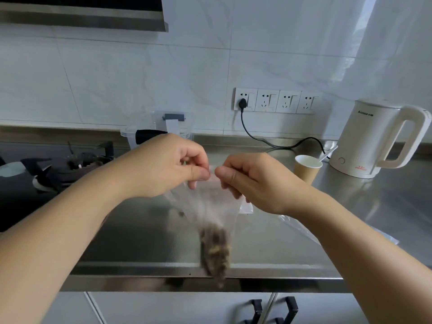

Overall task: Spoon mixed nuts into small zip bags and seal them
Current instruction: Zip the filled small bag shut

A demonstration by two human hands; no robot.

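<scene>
A small clear zip bag (210, 202) hangs in the air above the steel counter, blurred by motion. Brown mixed nuts (216, 249) are bunched in its lower corner. My left hand (163, 167) pinches the bag's top edge between thumb and fingers. My right hand (247, 181) pinches the same top edge just to the right, thumb tips almost meeting. A clear plastic container (159, 127) with a grey latch stands behind my left hand, partly hidden. A white spoon (327, 154) leans in a paper cup (306, 169).
A steel counter (145, 235) runs under the bag. A gas hob (58, 169) lies at the left. A white kettle (378, 141) stands at the right, its cord plugged into wall sockets (275, 100). Flat clear bags (297, 225) lie under my right forearm.
</scene>
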